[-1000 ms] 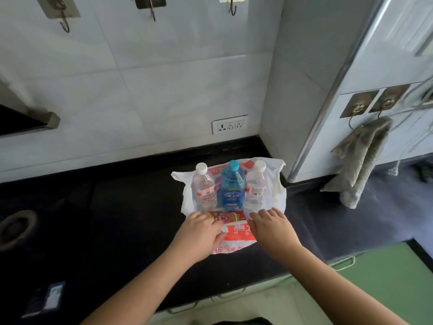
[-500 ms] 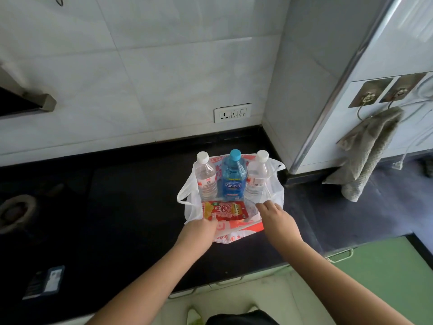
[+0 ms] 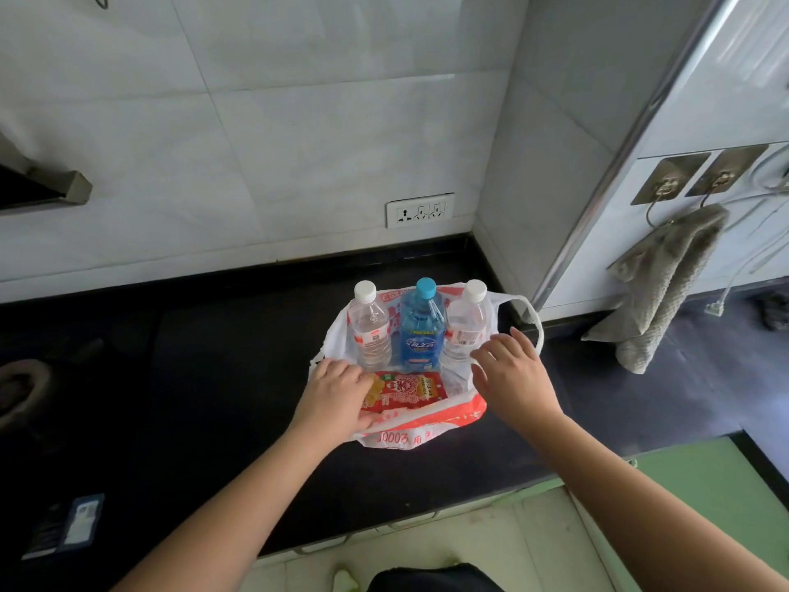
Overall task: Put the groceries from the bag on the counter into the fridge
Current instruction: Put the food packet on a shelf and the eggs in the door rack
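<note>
**Both hands at the open bag on the counter**

A white plastic bag (image 3: 420, 431) with red print sits on the black counter (image 3: 205, 378), near the corner where the tiled wall meets the fridge (image 3: 704, 100) side. Its mouth is spread wide and faces up.

Three bottles stand upright in a row along the far side of the bag, caps up, long axes vertical: a clear bottle (image 3: 369, 331) with a white cap on the left, a blue bottle (image 3: 420, 331) with a blue cap in the middle, and another clear one (image 3: 463, 326) on the right. They stand just beside one another.

In front of them a red snack packet (image 3: 410, 390) lies flat, its long axis running left to right across the bag.

The left hand (image 3: 335, 397) rests at the bag's left rim, fingers curled over the packet's left end; whether it truly grips the packet or the bag I cannot tell. The right hand (image 3: 514, 373) has fingers spread and relaxed over the bag's right edge, holding nothing, beside the bag's loop handle (image 3: 533, 314).

A grey towel (image 3: 661, 292) hangs from hooks on the right.
</note>
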